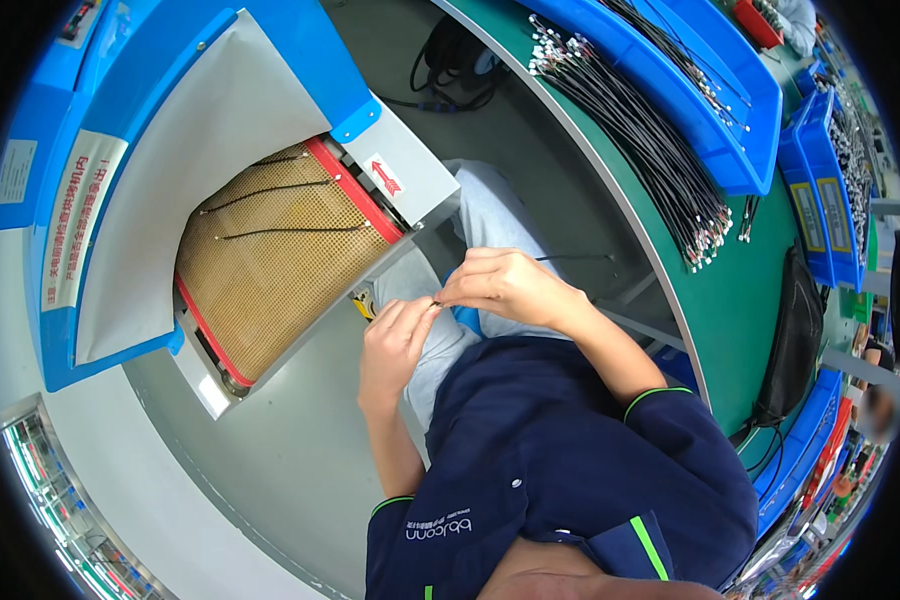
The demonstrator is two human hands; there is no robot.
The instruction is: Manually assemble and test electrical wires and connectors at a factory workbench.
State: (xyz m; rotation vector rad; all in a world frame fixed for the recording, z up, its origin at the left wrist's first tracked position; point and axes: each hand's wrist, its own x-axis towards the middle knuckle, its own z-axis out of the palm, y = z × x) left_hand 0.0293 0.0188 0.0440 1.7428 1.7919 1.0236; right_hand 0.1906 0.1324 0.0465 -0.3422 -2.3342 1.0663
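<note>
Left hand (395,345) and right hand (510,285) met above the lap (438,362), both pinching a thin black cable (575,257) that trailed past the right. Beyond, short black cables (290,233) lay on a tan mesh conveyor belt (260,300); farther, a green tabletop (730,310) held a bundle of white-ended black cables (640,140) beside a blue plastic bin (755,155).

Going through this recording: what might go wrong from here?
The thin black cable seems pinched only at the fingertips of the left hand and right hand, with a free end sticking out past the right hand, so it may slip or snag. The three cables on the mesh conveyor belt have ends near the red edge strip and might catch there. The black cable bundle has crowded connector ends, which could tangle.
</note>
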